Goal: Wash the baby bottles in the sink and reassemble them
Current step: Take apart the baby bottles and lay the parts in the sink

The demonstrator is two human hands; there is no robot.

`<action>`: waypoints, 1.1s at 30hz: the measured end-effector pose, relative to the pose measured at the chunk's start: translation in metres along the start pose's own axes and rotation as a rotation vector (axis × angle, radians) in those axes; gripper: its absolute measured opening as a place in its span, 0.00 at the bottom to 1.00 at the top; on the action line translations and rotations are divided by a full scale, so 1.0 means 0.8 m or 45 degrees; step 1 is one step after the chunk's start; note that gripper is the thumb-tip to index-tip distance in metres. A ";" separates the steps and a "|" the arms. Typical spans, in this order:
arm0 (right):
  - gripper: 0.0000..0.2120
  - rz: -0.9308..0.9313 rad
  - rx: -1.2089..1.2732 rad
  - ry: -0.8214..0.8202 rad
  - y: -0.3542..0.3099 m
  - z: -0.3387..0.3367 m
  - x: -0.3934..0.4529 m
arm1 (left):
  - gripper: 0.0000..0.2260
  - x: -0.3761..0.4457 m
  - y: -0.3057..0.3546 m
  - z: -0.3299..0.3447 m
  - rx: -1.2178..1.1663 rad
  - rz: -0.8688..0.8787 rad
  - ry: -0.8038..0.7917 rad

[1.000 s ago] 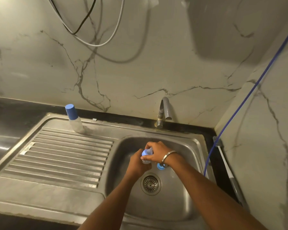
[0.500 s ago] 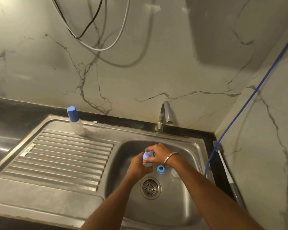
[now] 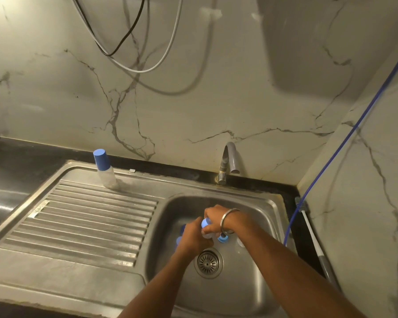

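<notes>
Steel sink basin [image 3: 257, 283] holds both hands just above the drain [image 3: 208, 262]. Reaching in from the lower right, the right hand [image 3: 216, 218] curls its fingers over the blue cap of a small baby bottle [image 3: 205, 228], wrist bent and bangled. From below, the left hand [image 3: 193, 236] wraps the bottle's clear body. A blue ring [image 3: 222, 238] lies beside the drain, right of the hands. Far left of the drain, a capped second bottle [image 3: 105, 169] stands upright on the drainboard.

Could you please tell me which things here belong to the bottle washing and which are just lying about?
In use: bottle held by both hands, blue ring in sink, capped bottle on drainer, tap, bottle brush.
Lying about: blue cord, hanging cables.
</notes>
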State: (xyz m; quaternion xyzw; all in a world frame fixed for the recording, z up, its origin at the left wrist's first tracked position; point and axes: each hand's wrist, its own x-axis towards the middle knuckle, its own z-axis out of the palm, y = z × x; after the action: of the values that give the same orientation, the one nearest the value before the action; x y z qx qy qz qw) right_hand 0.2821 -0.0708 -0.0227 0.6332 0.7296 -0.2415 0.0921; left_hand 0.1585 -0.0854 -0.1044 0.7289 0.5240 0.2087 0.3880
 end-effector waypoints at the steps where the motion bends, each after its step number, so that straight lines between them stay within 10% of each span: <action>1: 0.17 -0.031 -0.010 0.001 0.000 0.000 0.000 | 0.16 0.000 -0.001 0.000 -0.006 0.005 0.009; 20: 0.22 -0.176 0.038 0.044 0.018 -0.001 -0.010 | 0.31 0.008 -0.013 -0.012 -0.172 0.116 -0.156; 33: 0.19 0.302 1.123 0.635 0.001 0.052 0.015 | 0.25 -0.002 0.049 0.003 -0.651 0.041 0.281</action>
State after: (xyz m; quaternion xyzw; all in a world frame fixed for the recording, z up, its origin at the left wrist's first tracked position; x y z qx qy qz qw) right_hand 0.2732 -0.0795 -0.0641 0.7283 0.4814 -0.3556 -0.3336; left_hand 0.1832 -0.0939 -0.0752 0.5883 0.4819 0.4185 0.4965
